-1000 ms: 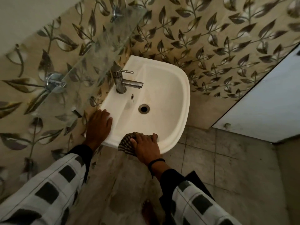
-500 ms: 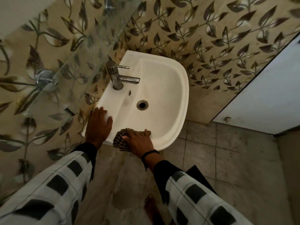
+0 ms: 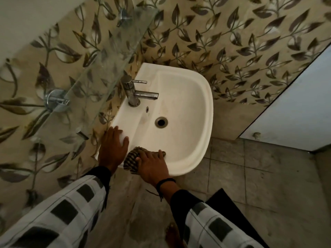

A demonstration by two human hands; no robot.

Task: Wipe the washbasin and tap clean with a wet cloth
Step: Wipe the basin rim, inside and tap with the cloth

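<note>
A white washbasin (image 3: pixel 186 108) hangs on the leaf-patterned wall, with a chrome tap (image 3: pixel 133 93) at its back left and a round drain (image 3: pixel 161 122) in the bowl. A dark striped cloth (image 3: pixel 131 161) lies on the basin's near rim. My right hand (image 3: pixel 152 166) presses flat on the cloth, fingers stretched toward the bowl. Beside it, my left hand (image 3: pixel 112 147) rests flat on the basin's near left corner, fingers straight, almost touching the cloth.
A glass shelf (image 3: pixel 100 68) on chrome brackets juts out from the wall above and left of the tap. A pale door panel (image 3: pixel 295 111) stands at the right. Grey floor tiles (image 3: pixel 259 185) and a dark mat (image 3: pixel 227 208) lie below.
My right hand has slid the cloth leftward along the near rim, closer to my left hand. The left hand stays on the corner of the basin.
</note>
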